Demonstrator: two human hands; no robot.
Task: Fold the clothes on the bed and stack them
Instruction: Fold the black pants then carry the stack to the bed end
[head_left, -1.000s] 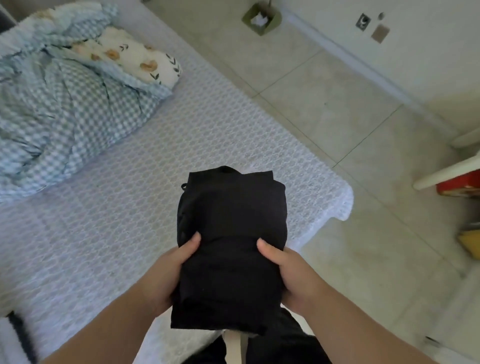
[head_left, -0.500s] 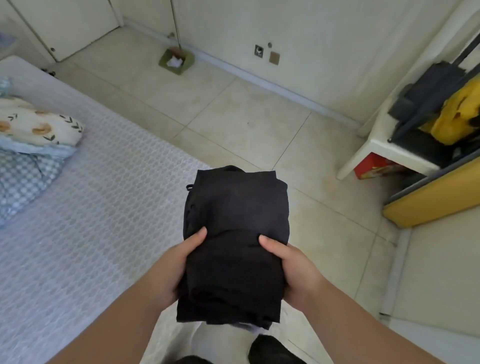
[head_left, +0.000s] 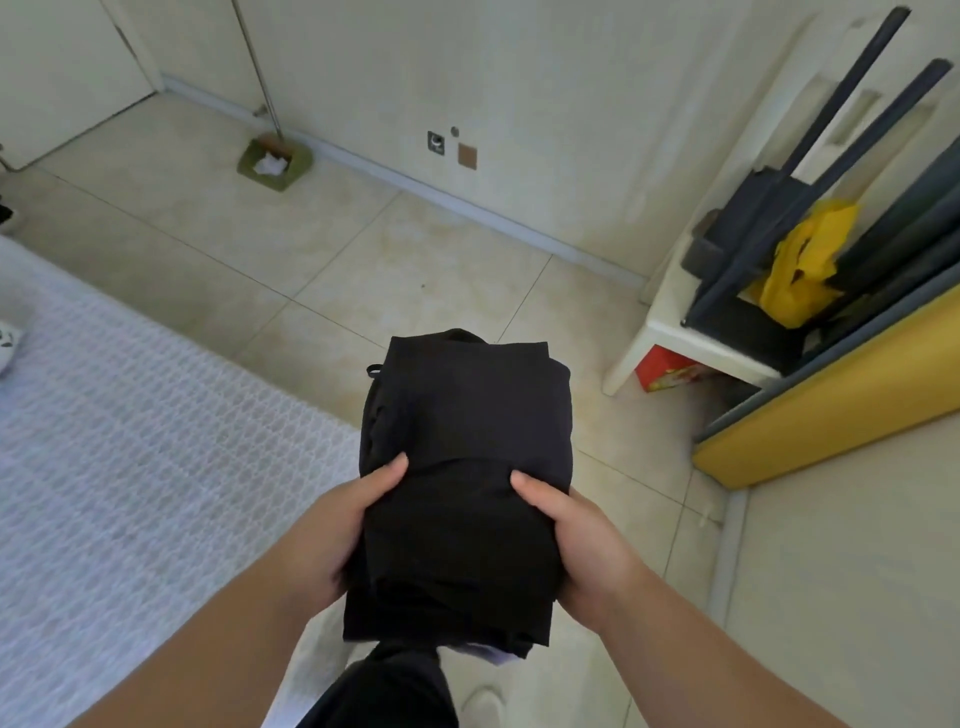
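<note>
Both hands carry a folded black garment (head_left: 462, 478) in the air above the tiled floor (head_left: 322, 270), left hand (head_left: 332, 530) and right hand (head_left: 587, 545) gripping its sides, thumbs on top; the bed (head_left: 130, 467) lies left.

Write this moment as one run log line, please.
left hand: grips folded black clothes | right hand: grips same | clothes: lifted, over floor beside bed

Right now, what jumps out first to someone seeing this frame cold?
The folded black garment dead centre, held over the tiled floor with the left hand and right hand gripping its sides. Next, the bright yellow bag among dark poles on the white table at right. The white-patterned bed fills the lower left.
</note>
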